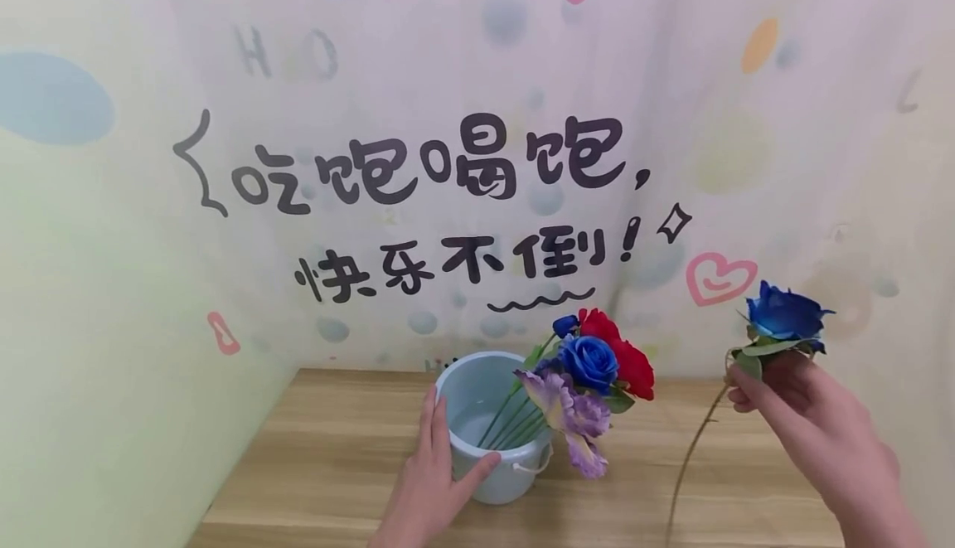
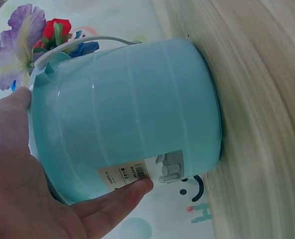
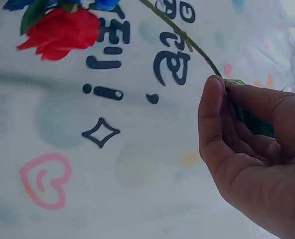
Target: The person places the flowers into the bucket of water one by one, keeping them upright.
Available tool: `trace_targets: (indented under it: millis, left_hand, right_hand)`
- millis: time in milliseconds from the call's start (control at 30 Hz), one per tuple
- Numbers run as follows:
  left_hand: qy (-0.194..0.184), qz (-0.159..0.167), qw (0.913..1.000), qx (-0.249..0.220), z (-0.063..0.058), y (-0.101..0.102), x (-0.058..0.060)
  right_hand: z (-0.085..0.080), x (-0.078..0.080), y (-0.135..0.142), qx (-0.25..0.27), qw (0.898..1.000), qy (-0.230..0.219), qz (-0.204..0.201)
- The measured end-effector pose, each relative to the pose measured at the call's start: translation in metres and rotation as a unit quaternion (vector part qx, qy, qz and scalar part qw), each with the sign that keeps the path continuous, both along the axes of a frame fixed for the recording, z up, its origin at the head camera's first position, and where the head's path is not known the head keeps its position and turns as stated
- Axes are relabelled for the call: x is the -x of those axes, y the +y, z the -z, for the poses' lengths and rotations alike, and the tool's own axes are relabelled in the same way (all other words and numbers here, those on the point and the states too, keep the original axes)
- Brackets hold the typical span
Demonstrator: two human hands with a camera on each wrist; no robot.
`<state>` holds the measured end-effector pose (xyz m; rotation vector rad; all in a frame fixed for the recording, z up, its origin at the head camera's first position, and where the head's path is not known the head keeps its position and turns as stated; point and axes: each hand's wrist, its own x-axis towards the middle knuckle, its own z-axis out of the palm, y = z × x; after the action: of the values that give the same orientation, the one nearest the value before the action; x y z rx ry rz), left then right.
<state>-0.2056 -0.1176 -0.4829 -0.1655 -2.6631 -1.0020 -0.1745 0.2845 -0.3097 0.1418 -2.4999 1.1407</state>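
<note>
A light blue bucket (image 1: 477,482) stands on the wooden table. My left hand (image 1: 436,469) grips it, thumb at the near rim and fingers along its left side; the left wrist view shows fingertips over a paper label (image 2: 122,175). Several artificial flowers lean to the right out of the bucket: red flowers (image 1: 634,366), a blue rose (image 1: 589,363) and a purple iris-like bloom (image 1: 567,411). To the right, above the table, my right hand (image 1: 828,428) pinches another blue rose (image 1: 787,313) by its stem (image 1: 690,457), just under the bloom. The stem hangs downward, its lower end outside the head view.
Behind the wooden table (image 1: 321,448) hangs a pale printed curtain (image 1: 418,59) with black lettering and hearts. A white handle (image 1: 533,467) hangs on the bucket's near right side. The left part of the head view is a pale green surface (image 1: 97,349).
</note>
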Motion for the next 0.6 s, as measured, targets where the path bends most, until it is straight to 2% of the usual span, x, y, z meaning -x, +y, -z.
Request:
trace_targets:
  millis: [167,333,433,600]
  left_hand:
    - [-0.001,0.000,1.0000,-0.001,0.000,0.001,-0.001]
    - [0.003,0.000,1.0000,-0.002,0.001,0.001,0.000]
    - [0.006,0.001,1.0000,-0.002,0.001,0.001,0.000]
    - [-0.001,0.000,1.0000,-0.002,0.000,0.001,0.000]
  right_hand:
    - [-0.012,-0.004,-0.022,0.082,0.993,0.042,-0.067]
    - [-0.023,-0.007,-0.044,0.179,0.972,0.060,-0.138]
    - [-0.028,-0.008,-0.057,0.214,0.961,0.085,-0.157]
    - [-0.031,-0.008,-0.077,0.234,0.952,0.108,-0.165]
